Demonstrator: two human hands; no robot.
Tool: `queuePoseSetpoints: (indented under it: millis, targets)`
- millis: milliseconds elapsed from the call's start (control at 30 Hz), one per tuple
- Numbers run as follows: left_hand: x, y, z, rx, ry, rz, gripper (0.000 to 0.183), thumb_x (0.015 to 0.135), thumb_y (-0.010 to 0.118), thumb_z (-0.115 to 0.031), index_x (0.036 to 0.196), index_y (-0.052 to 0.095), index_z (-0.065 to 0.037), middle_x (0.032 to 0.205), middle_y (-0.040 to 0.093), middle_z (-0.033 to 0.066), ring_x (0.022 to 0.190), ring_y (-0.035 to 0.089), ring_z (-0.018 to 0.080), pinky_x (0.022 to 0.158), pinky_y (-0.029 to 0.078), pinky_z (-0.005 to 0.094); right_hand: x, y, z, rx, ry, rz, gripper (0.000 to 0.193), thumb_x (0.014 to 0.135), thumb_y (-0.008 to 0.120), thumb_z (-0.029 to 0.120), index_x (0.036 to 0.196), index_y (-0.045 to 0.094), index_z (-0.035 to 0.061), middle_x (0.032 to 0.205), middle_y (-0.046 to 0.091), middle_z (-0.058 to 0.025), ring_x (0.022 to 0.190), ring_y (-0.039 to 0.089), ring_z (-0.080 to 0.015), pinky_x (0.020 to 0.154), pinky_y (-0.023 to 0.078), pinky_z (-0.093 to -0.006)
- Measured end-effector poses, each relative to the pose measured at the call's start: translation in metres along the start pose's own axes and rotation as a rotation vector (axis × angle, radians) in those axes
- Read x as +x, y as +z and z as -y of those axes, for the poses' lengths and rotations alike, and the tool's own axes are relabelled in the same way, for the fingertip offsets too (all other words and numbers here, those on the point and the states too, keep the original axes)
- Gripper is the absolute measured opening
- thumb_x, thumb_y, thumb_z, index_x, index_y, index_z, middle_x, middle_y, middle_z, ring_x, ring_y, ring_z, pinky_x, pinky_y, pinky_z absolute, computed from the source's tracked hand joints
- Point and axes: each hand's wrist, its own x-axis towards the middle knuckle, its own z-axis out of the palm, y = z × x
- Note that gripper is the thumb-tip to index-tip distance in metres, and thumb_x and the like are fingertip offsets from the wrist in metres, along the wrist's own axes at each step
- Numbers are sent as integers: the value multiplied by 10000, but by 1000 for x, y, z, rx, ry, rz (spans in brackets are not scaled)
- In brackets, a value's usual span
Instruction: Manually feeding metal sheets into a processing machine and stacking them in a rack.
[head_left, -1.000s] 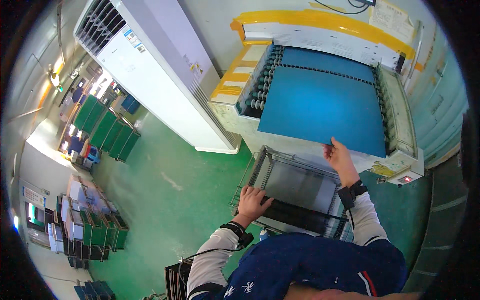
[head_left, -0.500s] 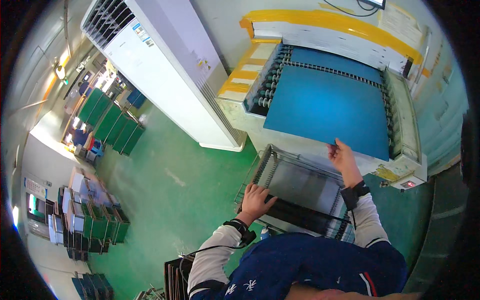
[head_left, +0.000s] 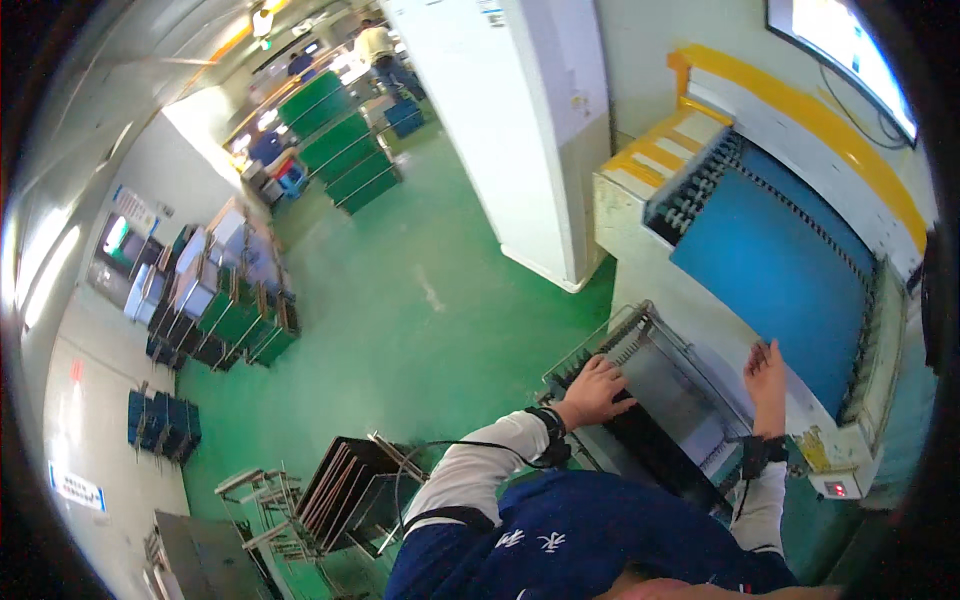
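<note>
One blue panel (head_left: 770, 270) is shifting frame-right as I'm turning, left hand (head_left: 597, 388) spread on the rack (head_left: 660, 440), right hand (head_left: 765, 377) half-curled, pinch unclear.

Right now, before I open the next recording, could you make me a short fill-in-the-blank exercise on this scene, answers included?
1. The large front sheet on the roller machine is coloured ____.
2. The person's hand nearest that sheet's front edge is the ____ one.
3. The tape edging the machine's back is coloured ____.
4. The floor of the room is coloured ____.

Missing words: blue; right; yellow; green.
</note>
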Motion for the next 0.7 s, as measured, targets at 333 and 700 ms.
queuePoseSetpoints:
  millis: [333,700]
  targets:
    - [3,13,0,-37,20,-44,486,956,713,-484,1221,678,-78,1187,668,127,1271,568,351,1262,301,579,-71,-36,-75,-1449,-11,327,504,1000,716,520,1066,786,25,931,774,-67,846,728,-203,731,535,-352]
    - [-2,14,3,-81,23,-93,557,920,744,-464,1308,667,-72,1252,656,138,1324,544,356,1263,297,577,-101,-52,-115,-1787,-241,300,563,995,711,494,994,754,-67,915,733,-275,859,731,-317,793,541,-451]
